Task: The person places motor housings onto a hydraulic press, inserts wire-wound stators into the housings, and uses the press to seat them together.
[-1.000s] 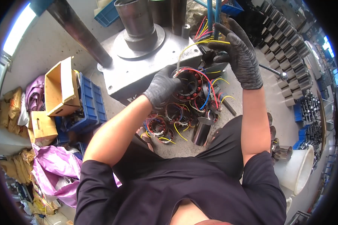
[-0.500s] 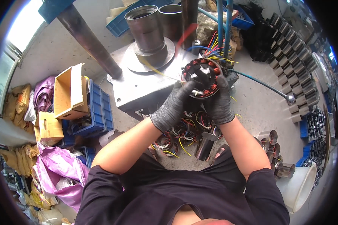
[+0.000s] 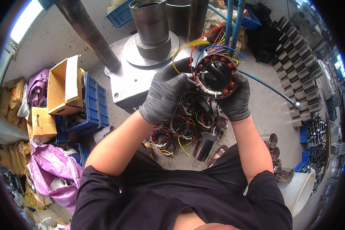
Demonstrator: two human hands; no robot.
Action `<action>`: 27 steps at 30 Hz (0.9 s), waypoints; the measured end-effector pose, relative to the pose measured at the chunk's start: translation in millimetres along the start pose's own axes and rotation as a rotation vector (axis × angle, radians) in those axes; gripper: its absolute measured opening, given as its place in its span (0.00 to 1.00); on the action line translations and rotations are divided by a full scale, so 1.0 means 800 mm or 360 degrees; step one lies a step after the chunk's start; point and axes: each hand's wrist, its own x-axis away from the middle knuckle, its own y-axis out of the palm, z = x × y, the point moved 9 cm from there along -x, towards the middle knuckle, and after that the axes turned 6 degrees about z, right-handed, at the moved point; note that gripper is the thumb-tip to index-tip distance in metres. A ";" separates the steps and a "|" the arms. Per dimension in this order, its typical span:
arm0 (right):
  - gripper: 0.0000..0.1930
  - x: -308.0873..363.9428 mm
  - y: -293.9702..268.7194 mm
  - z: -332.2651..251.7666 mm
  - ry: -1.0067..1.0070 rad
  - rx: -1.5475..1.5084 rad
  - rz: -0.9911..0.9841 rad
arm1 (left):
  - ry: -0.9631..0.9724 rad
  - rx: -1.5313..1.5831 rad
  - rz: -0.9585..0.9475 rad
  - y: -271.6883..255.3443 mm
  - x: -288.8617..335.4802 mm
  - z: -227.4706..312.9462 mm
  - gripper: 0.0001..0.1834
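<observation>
Both gloved hands [image 3: 203, 94] clamped around wired stator ring [image 3: 217, 75], above metal press base [image 3: 131, 80]

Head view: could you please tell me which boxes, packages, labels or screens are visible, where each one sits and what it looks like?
Open cardboard box: left, on the blue crates, brown, flaps up.
Smaller cardboard box: lower left of it, brown, closed.
Blue plastic crates: left of the metal press base, rectangular, stacked.
Purple plastic bags: lower left, crumpled.
White bucket: lower right, round.
No labels, signs or screens can be made out.
</observation>
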 end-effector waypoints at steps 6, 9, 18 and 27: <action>0.36 0.004 0.008 0.004 0.0032 0.0131 -0.0049 | -0.0220 0.0510 0.0017 -0.005 -0.009 -0.016 0.29; 0.33 0.003 0.006 0.006 0.0059 0.0093 0.0007 | -0.0154 0.0300 -0.0005 -0.008 -0.009 -0.020 0.25; 0.32 0.005 -0.010 0.017 0.0107 0.0034 0.0050 | 0.0413 -0.0016 0.0506 -0.009 0.000 0.005 0.13; 0.34 0.008 -0.006 0.025 0.0176 -0.0043 -0.0049 | 0.0684 -0.0632 0.0074 0.020 0.007 0.025 0.14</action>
